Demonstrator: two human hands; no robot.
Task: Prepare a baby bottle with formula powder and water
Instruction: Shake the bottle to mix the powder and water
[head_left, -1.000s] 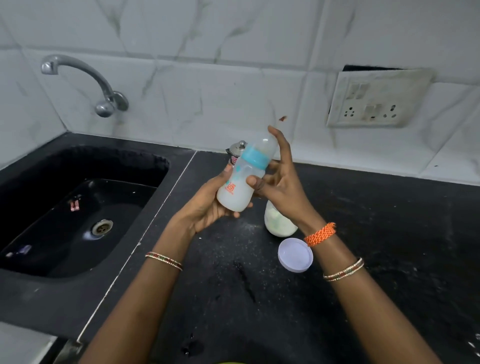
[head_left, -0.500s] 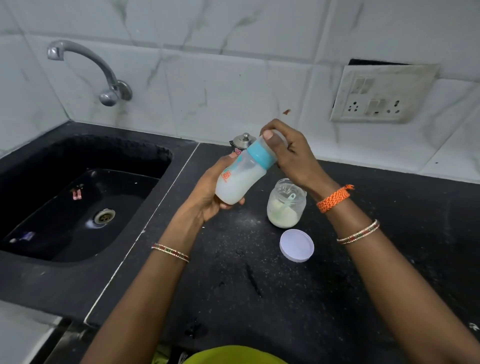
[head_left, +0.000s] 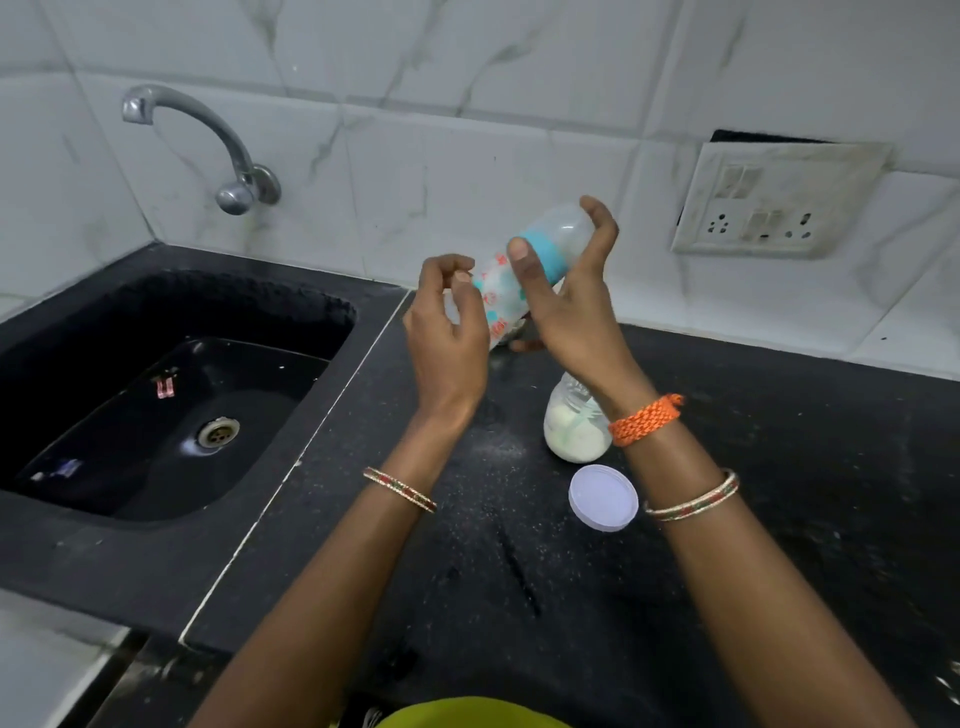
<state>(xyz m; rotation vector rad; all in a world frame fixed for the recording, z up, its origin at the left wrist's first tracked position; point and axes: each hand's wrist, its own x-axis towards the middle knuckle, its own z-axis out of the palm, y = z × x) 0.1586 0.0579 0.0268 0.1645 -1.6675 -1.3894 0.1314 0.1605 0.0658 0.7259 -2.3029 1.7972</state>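
Note:
The baby bottle (head_left: 500, 297) has a printed clear body, a blue collar and a clear cap, and milky liquid inside. It is held tilted above the counter, cap end up and to the right. My right hand (head_left: 569, 317) grips it around the collar, thumb across the front and fingers behind. My left hand (head_left: 448, 338) curls around the lower end and hides the base. Below the hands stands an open glass jar of white formula powder (head_left: 575, 439) with a scoop in it. Its white lid (head_left: 602, 498) lies flat just in front.
A black sink (head_left: 156, 395) with a drain fills the left, a chrome tap (head_left: 208, 130) on the tiled wall above it. The black counter (head_left: 805, 467) carries spilled powder specks near the jar. A wall socket plate (head_left: 779, 202) sits at the right.
The bottle has risen and now shows its printed side. My right hand slid from the cap to the collar, and my left hand turned around the lower end.

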